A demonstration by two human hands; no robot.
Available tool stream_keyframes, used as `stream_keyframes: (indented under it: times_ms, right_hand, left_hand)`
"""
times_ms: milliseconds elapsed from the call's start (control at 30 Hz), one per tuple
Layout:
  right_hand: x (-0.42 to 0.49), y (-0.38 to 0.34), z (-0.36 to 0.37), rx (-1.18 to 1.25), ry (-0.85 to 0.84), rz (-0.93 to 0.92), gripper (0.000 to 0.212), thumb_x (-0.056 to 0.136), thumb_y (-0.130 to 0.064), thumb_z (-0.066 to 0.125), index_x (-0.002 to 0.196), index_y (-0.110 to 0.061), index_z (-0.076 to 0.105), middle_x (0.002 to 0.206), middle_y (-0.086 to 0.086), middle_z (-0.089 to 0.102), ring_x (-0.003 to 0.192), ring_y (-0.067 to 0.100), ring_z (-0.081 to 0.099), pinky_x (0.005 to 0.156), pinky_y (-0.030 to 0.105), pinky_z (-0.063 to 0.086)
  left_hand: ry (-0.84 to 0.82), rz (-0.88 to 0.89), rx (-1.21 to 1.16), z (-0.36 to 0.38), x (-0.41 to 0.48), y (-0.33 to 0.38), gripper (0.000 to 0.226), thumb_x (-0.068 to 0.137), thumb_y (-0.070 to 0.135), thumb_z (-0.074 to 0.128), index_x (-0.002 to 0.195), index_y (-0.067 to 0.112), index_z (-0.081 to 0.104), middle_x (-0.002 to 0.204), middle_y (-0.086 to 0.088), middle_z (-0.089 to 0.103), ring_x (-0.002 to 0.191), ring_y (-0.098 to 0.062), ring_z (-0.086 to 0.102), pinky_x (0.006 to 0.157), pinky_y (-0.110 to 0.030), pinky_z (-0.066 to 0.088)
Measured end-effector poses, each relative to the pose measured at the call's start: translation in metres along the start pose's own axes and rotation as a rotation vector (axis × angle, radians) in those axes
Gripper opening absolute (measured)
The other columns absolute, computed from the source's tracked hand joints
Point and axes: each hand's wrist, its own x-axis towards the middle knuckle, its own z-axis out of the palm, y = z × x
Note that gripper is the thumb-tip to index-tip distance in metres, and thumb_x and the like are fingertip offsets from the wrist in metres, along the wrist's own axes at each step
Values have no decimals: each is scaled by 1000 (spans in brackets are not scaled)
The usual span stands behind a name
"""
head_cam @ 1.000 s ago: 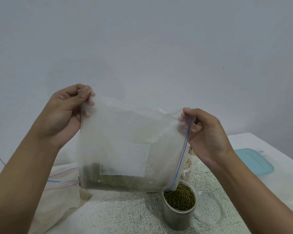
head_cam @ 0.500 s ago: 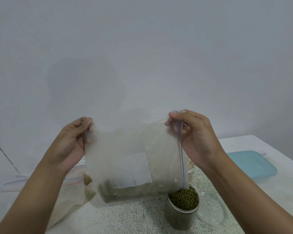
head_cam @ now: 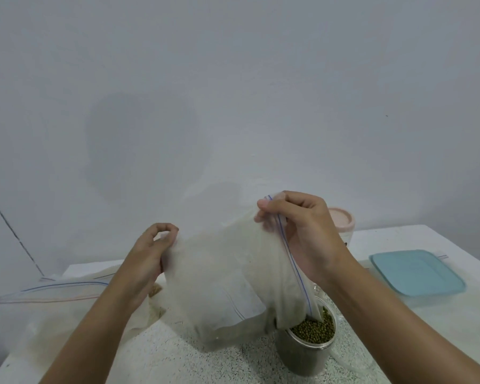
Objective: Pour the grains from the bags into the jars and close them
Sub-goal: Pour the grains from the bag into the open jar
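The bag (head_cam: 227,278) has come down from chest height within the last second and now tips toward 5 o'clock, so its lower zip corner dips into the mouth of the jar (head_cam: 308,353), which stands on the table (head_cam: 178,361) at 5 o'clock in the view. The left hand (head_cam: 153,253) pinches the bag's closed corner between curled thumb and forefinger, at 9 o'clock of the bag. The right hand (head_cam: 302,234) has dropped less and pinches the top of the zip edge at 1 o'clock. The green grains (head_cam: 313,329) nearly fill the jar, and only a dark remnant shows in the bag's fold beside the rim. The pour looks close to done, with closing left to do. Empty bags (head_cam: 53,289) lie at 9 o'clock, a blue lid (head_cam: 416,273) at 3 o'clock, a pink-lidded jar (head_cam: 341,220) behind the right hand
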Motion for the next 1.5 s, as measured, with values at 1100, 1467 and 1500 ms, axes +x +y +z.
stream_keyframes:
  times_ms: [1100, 1467, 1500]
  right_hand:
    - [-20, 17, -35, -622, -249, -382, 12, 99, -20, 66, 101, -15, 76, 93, -1, 69, 89, 22, 63, 77, 35, 48]
    - [-34, 53, -98, -742, -361, -125, 14, 98, -22, 69, 88, -32, 66, 83, -5, 61, 81, 14, 58, 76, 26, 47]
    - [-36, 55, -103, -755, -374, -97, 17, 98, -23, 69, 87, -35, 65, 83, -4, 61, 81, 11, 58, 77, 24, 47]
  left_hand:
    - [-329, 683, 493, 63, -39, 53, 31, 96, 48, 56, 81, 24, 66, 71, 1, 67, 60, -18, 60, 62, -24, 47]
    - [-308, 664, 393, 67, -40, 46, 32, 96, 43, 57, 79, 18, 67, 67, -3, 64, 57, -13, 56, 64, -18, 44]
    - [-302, 666, 384, 67, -40, 46, 32, 96, 43, 57, 79, 18, 67, 67, -3, 64, 57, -14, 55, 64, -17, 44]
